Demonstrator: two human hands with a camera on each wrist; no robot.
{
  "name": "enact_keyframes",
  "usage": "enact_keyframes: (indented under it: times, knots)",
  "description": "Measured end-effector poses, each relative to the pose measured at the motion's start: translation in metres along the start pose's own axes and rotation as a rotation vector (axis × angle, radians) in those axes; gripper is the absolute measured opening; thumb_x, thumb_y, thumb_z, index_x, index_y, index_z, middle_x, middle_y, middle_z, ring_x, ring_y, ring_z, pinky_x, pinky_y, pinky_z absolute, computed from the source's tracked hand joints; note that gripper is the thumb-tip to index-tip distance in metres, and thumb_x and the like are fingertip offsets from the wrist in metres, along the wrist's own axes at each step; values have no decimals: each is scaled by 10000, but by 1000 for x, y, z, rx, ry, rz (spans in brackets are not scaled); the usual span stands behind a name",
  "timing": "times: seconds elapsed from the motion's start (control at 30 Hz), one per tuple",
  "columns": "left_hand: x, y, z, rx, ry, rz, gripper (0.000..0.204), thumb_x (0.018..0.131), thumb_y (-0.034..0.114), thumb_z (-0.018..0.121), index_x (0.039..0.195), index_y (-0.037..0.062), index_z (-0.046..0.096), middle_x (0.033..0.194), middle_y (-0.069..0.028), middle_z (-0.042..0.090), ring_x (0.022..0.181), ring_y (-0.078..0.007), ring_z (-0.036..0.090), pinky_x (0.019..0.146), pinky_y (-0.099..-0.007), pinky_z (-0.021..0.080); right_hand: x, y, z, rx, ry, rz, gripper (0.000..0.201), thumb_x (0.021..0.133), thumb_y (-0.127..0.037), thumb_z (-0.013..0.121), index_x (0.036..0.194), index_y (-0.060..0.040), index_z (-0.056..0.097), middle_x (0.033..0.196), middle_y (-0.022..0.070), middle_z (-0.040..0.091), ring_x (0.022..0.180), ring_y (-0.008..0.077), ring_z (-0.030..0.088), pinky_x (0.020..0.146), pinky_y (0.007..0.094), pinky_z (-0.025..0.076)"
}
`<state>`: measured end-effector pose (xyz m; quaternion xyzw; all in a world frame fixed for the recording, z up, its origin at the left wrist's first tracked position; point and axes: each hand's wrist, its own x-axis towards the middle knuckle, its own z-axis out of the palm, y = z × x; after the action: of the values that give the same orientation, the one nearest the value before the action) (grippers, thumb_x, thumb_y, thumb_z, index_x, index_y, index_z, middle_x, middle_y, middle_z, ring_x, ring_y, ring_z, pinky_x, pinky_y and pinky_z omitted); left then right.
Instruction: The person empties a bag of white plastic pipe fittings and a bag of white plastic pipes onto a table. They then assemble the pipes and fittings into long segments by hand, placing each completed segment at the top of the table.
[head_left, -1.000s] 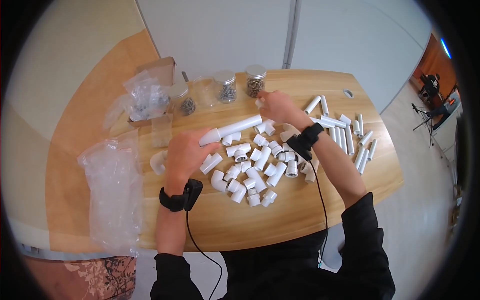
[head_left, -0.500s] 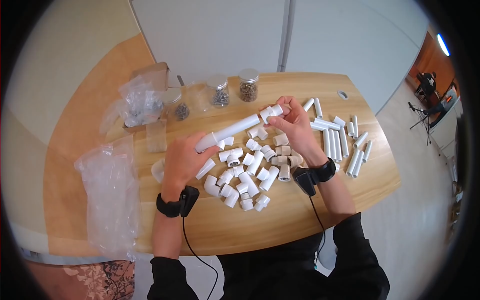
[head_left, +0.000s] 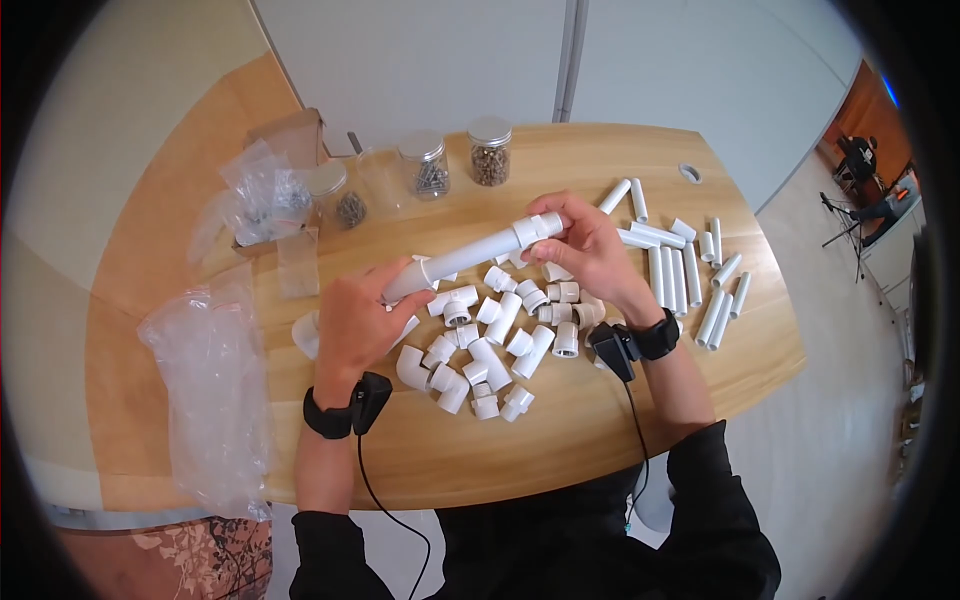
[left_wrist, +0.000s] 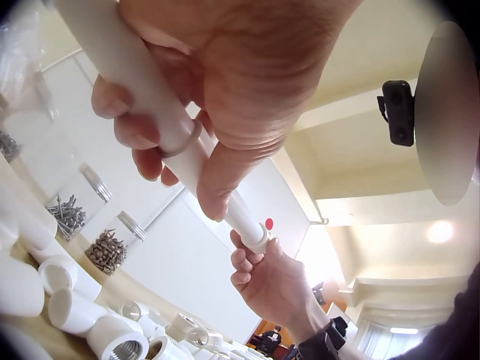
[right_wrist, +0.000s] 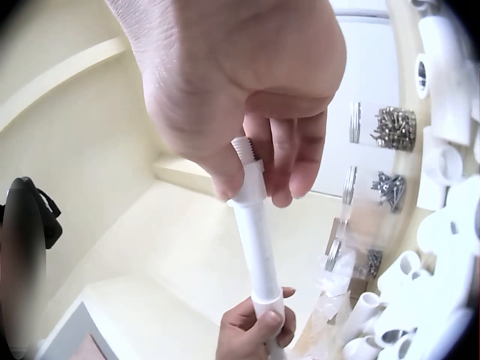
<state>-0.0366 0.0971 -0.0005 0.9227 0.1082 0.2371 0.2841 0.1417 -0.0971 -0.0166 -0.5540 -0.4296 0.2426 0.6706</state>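
A white plastic pipe [head_left: 470, 254] slants up to the right between the hands, over the table. My left hand [head_left: 362, 312] grips its lower end, with the fingers around a wider white sleeve [head_left: 407, 282]. At the other end my right hand [head_left: 592, 252] pinches a white threaded adapter [head_left: 533, 230] between thumb and fingers. In the right wrist view the adapter sits against the pipe end, its threaded tip [right_wrist: 244, 148] pointing away from the pipe. Below the pipe lies a pile of white fittings [head_left: 487, 358], elbows and tees among them.
Several short white pipes [head_left: 668, 278] lie on the right of the table [head_left: 580, 440]. Lidded jars of screws [head_left: 490, 155] stand along the back. A box with plastic bags [head_left: 270, 195] is at the back left, and a large clear bag [head_left: 215, 390] lies at the left edge.
My right hand has brought the adapter from near the jars to the pipe's end, where the two now meet. My left hand has kept its grip on the pipe.
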Motion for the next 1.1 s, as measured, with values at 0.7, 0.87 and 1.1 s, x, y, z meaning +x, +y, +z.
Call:
enact_keyframes:
  times: [0.7,0.87,1.1]
  knots:
    - [-1,-6,3,281,40,43,292,605,271,761,609,62,557,540,-113,547,477,-306,505,442,-351,388,-13,-31,26,-750,-87,-276,344,772,-229,675,968,12,527,642,134,544,511,236,533,479,294,414]
    - [-3,-13,2,387,76,118,232,606,246,710,605,84,542,546,-105,545,500,-320,526,444,-389,394,-19,-33,30,-858,-113,-239,337,779,-254,660,927,12,517,577,138,525,497,301,546,458,336,414]
    - [-1,-13,2,512,247,218,265,688,250,670,573,92,491,511,-95,523,445,-308,505,394,-399,360,-20,-40,38,-660,-89,-41,371,822,-268,628,936,71,531,455,109,485,395,202,508,398,296,361]
